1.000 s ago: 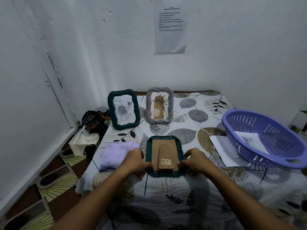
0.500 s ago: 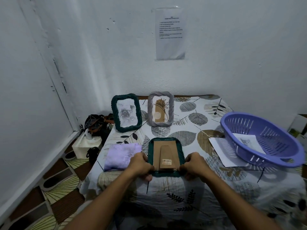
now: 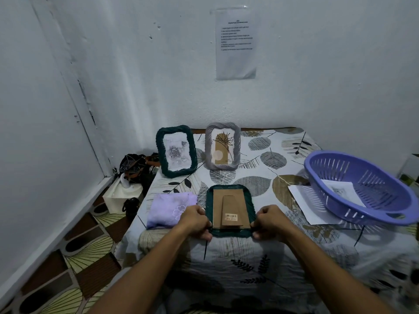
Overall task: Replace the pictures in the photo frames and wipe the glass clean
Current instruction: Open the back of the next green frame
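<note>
Both hands, left (image 3: 195, 220) and right (image 3: 269, 220), gripped the near corners of the face-down green frame (image 3: 230, 210), just right of the purple cloth (image 3: 169, 209); its backing looked still closed, so swapping and wiping remained.

Both hands (image 3: 231, 220) have slid from the face-down green frame's (image 3: 230, 232) sides to its near corners.

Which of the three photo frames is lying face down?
The dark green frame between both hands, brown backing up; the other green frame and the grey frame stand upright.
</note>
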The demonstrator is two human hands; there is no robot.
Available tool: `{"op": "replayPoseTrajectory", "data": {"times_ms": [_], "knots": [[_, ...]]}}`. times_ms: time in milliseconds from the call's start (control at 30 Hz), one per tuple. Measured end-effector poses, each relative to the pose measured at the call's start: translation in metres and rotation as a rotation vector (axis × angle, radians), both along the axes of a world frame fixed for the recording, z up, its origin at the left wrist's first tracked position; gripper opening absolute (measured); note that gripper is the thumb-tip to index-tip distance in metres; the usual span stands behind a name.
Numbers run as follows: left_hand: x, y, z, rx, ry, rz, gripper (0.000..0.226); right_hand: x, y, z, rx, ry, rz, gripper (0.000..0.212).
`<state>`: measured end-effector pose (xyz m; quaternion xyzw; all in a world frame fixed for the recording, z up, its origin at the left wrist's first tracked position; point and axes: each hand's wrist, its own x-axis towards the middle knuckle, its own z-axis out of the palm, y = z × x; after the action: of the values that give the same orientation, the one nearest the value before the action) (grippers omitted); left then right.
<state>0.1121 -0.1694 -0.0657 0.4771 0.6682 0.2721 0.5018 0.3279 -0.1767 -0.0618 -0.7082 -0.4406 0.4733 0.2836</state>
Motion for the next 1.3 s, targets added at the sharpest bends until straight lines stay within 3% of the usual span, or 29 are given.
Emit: {"op": "replayPoseTrajectory", "data": {"times_ms": [167, 267, 433, 733, 900, 1000, 1100, 1300], "knots": [[-0.008, 0.013, 0.013, 0.224, 0.388, -0.116, 0.009, 0.006, 0.009, 0.012, 0.046, -0.148, 0.062, 0.014], [-0.006, 0.022, 0.02, 0.297, 0.272, -0.091, 0.023, 0.005, 0.017, 0.018, 0.106, -0.156, 0.035, 0.017], [0.0, 0.035, 0.018, 0.213, 0.104, -0.091, 0.039, -0.002, 0.027, 0.018, 0.095, -0.143, 0.042, 0.013], [-0.01, 0.053, 0.034, 0.114, -0.084, -0.014, 0.035, -0.021, 0.045, 0.017, 0.085, -0.157, 0.088, 0.014], [-0.015, 0.053, 0.038, 0.06, -0.173, -0.019, 0.035, -0.039, 0.044, 0.013, 0.345, -0.599, 0.103, 0.021], [-0.015, 0.054, 0.036, 0.058, -0.19, -0.001, 0.036, -0.058, 0.046, 0.016, 0.405, -0.464, 0.163, 0.021], [-0.016, 0.054, 0.035, 0.062, -0.202, 0.007, 0.035, -0.067, 0.05, 0.015, 0.291, -0.336, 0.2, 0.023], [-0.02, 0.049, 0.037, 0.05, -0.223, -0.007, 0.033, -0.062, 0.053, 0.015, 0.09, 0.043, 0.065, 0.03]]}}
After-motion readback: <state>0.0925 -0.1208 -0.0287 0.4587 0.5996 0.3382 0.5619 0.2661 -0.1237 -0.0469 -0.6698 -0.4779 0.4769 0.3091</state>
